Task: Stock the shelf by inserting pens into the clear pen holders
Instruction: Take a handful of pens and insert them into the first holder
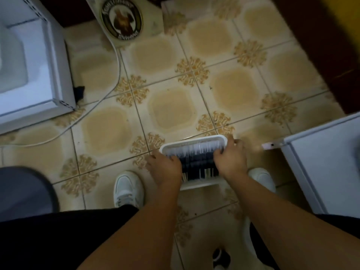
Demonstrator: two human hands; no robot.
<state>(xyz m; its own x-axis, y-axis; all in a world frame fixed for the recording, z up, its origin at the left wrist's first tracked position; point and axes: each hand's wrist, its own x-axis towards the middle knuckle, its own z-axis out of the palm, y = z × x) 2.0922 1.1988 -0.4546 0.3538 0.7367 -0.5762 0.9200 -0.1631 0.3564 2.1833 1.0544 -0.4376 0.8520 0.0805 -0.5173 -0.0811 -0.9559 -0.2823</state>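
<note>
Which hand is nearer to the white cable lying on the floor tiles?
Left. The left hand grips the left side of the white pen tray, the side facing the cable. The right hand holds the tray's right end, farther from it.

This looks like the back corner of a small shop or a home storeroom. The floor (169, 78) is patterned beige ceramic tile. White metal shelving (33, 61) stands at the left and a white cabinet (327, 168) at the right, a round beer-brand sign (121, 17) leans nearby, and a loose white cable (109, 90) trails across the tiles.
</note>
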